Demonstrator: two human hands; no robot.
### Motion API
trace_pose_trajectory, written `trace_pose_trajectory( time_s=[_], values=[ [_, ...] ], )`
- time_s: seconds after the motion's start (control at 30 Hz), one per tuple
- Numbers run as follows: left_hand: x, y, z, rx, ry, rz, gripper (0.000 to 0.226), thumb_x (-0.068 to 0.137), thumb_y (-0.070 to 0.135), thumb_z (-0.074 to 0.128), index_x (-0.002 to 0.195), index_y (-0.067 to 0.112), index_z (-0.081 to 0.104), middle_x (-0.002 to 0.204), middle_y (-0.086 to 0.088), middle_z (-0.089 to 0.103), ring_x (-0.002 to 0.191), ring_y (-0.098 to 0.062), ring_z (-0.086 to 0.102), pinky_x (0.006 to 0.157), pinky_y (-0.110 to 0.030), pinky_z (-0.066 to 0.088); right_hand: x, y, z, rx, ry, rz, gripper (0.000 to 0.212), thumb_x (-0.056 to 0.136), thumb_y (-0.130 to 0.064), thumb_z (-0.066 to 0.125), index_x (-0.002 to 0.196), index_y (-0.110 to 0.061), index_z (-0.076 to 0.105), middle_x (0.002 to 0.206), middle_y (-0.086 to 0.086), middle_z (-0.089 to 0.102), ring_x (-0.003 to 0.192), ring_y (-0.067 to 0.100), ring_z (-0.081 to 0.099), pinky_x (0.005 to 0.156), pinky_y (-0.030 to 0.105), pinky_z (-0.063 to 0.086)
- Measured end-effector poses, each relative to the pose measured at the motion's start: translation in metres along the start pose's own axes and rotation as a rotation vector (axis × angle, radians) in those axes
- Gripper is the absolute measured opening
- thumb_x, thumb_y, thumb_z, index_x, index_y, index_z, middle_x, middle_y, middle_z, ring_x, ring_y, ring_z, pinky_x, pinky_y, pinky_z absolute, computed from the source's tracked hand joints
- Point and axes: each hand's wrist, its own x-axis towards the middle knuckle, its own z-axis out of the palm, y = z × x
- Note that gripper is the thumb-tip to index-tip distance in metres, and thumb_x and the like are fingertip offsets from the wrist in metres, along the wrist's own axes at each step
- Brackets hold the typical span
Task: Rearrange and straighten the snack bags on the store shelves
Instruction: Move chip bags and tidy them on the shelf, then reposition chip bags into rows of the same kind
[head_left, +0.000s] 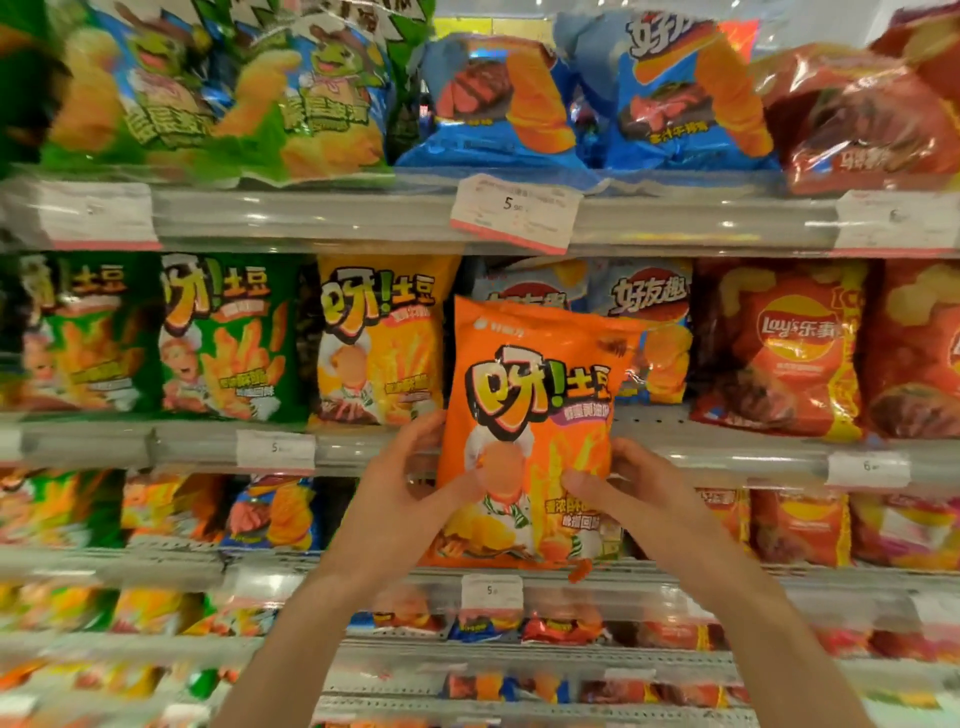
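Observation:
An orange snack bag (530, 405) with a cartoon chef hangs upright in front of the middle shelf (727, 452), held off the shelves. My left hand (410, 483) grips its lower left edge, thumb across the front. On the other side, my right hand (618, 483) grips the lower right edge the same way. Behind the bag stand a yellow bag (379, 338) of the same brand and a light blue bag (649, 306).
Green bags (228, 338) fill the middle shelf's left, red Lay's bags (779, 353) its right. The upper shelf carries green (311, 98), blue (675, 98) and red (857, 114) bags. Price tags (514, 213) hang on the shelf rails. Lower shelves hold more packs.

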Motion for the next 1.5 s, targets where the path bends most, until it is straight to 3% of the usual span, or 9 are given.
trace_pose_trajectory(
  time_s=[0.33, 0.57, 0.73, 0.9, 1.0, 1.2, 1.33, 1.4, 1.5],
  values=[
    [-0.063, -0.039, -0.179, -0.014, 0.107, -0.03, 0.059, 0.077, 0.052, 0.085, 0.129, 0.051, 0.057, 0.11, 0.024, 0.072, 0.1, 0.004, 0.069, 0.074, -0.01, 0.055, -0.012, -0.044, 0.191, -0.047, -0.071, -0.038, 0.065, 0.065, -0.058, 0.08, 0.123, -0.034, 0.065, 0.114, -0.018, 0.075, 0.105, 0.002, 0.071, 0.098, 0.031, 0.055],
    [-0.13, -0.066, -0.34, -0.026, 0.3, -0.034, 0.064, 0.066, 0.067, 0.078, 0.125, 0.054, 0.058, 0.112, 0.024, 0.072, 0.103, 0.0, 0.07, 0.075, -0.013, 0.056, -0.005, -0.072, 0.359, -0.102, -0.252, -0.099, 0.058, 0.076, -0.06, 0.079, 0.128, -0.044, 0.059, 0.118, -0.026, 0.072, 0.107, -0.003, 0.069, 0.092, 0.026, 0.054],
    [-0.163, -0.078, -0.437, -0.021, 0.43, -0.037, 0.06, 0.065, 0.074, 0.079, 0.119, 0.063, 0.057, 0.113, 0.024, 0.073, 0.101, 0.0, 0.071, 0.075, -0.01, 0.054, 0.009, -0.104, 0.464, -0.072, -0.406, -0.126, 0.055, 0.071, -0.058, 0.08, 0.121, -0.046, 0.059, 0.113, -0.031, 0.071, 0.101, -0.008, 0.069, 0.074, 0.009, 0.054],
    [-0.178, -0.097, -0.523, 0.0, 0.566, -0.038, 0.065, 0.062, 0.081, 0.078, 0.12, 0.065, 0.056, 0.116, 0.024, 0.073, 0.106, 0.0, 0.071, 0.077, -0.02, 0.058, 0.034, -0.135, 0.563, -0.09, -0.52, -0.175, 0.057, 0.071, -0.062, 0.08, 0.121, -0.045, 0.061, 0.114, -0.029, 0.072, 0.108, -0.001, 0.069, 0.095, 0.028, 0.055],
    [-0.181, -0.11, -0.575, 0.041, 0.619, -0.039, 0.056, 0.065, 0.078, 0.079, 0.115, 0.067, 0.058, 0.113, 0.023, 0.074, 0.103, 0.002, 0.071, 0.078, -0.01, 0.053, 0.052, -0.142, 0.622, -0.074, -0.567, -0.204, 0.073, 0.065, -0.074, 0.08, 0.127, -0.042, 0.062, 0.126, -0.018, 0.071, 0.122, 0.011, 0.064, 0.108, 0.044, 0.05],
    [-0.173, -0.129, -0.672, 0.102, 0.702, -0.082, 0.055, 0.069, 0.059, 0.082, 0.12, 0.053, 0.063, 0.112, 0.018, 0.076, 0.104, 0.0, 0.071, 0.077, -0.01, 0.053, 0.103, -0.145, 0.735, -0.039, -0.653, -0.276, 0.097, 0.063, -0.08, 0.078, 0.146, -0.035, 0.05, 0.149, -0.008, 0.056, 0.137, 0.019, 0.052, 0.116, 0.05, 0.041],
    [-0.159, -0.133, -0.752, 0.147, 0.726, -0.141, 0.052, 0.067, 0.061, 0.081, 0.115, 0.055, 0.064, 0.114, 0.018, 0.076, 0.107, 0.0, 0.071, 0.081, -0.019, 0.055, 0.138, -0.158, 0.82, 0.042, -0.696, -0.264, 0.107, 0.067, -0.076, 0.079, 0.155, -0.028, 0.04, 0.156, -0.009, 0.046, 0.143, 0.014, 0.043, 0.12, 0.044, 0.036],
    [-0.153, -0.135, -0.791, 0.181, 0.768, -0.143, 0.052, 0.07, 0.057, 0.083, 0.118, 0.051, 0.063, 0.113, 0.022, 0.075, 0.106, 0.003, 0.069, 0.08, -0.015, 0.054, 0.153, -0.17, 0.863, 0.039, -0.739, -0.267, 0.085, 0.072, -0.069, 0.079, 0.143, -0.033, 0.049, 0.145, -0.022, 0.054, 0.136, 0.004, 0.049, 0.114, 0.03, 0.04],
    [-0.151, -0.143, -0.842, 0.188, 0.818, -0.159, 0.048, 0.078, 0.045, 0.084, 0.121, 0.044, 0.062, 0.111, 0.02, 0.075, 0.104, 0.002, 0.07, 0.081, -0.017, 0.054, 0.167, -0.191, 0.922, 0.06, -0.779, -0.285, 0.044, 0.074, -0.058, 0.078, 0.112, -0.043, 0.061, 0.107, -0.043, 0.067, 0.108, -0.018, 0.06, 0.085, 0.002, 0.045]
  ],
)
